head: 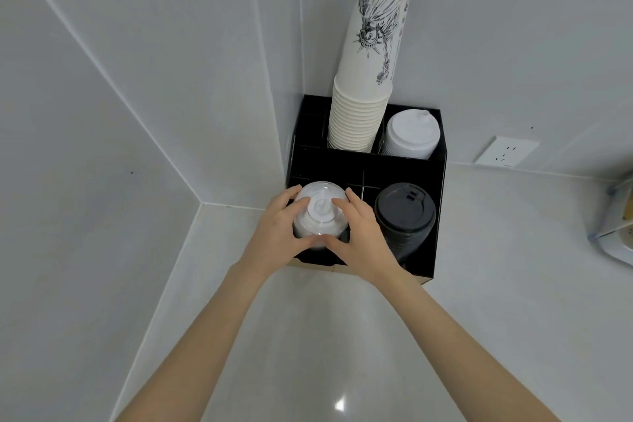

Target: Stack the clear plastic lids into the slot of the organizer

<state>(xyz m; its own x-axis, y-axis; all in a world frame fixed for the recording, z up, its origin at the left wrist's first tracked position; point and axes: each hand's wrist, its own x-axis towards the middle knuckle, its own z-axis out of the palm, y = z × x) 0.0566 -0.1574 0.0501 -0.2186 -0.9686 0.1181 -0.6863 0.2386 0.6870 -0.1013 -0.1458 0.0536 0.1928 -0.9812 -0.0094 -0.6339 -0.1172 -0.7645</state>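
Observation:
A stack of clear plastic dome lids (320,207) sits in the front left slot of the black organizer (440,181), which stands in the corner of the white counter. My left hand (277,231) wraps the stack's left side. Against the right side lies my right hand (359,233). Thumbs meet at the stack's near edge, fingers curl over its top. The lower part of the stack is hidden by my hands and the slot wall.
A stack of black lids (404,216) fills the front right slot. Behind it stand white lids (409,135) and a tall stack of paper cups (368,79). A wall socket (507,151) is to the right, a plastic item (613,233) at the right edge.

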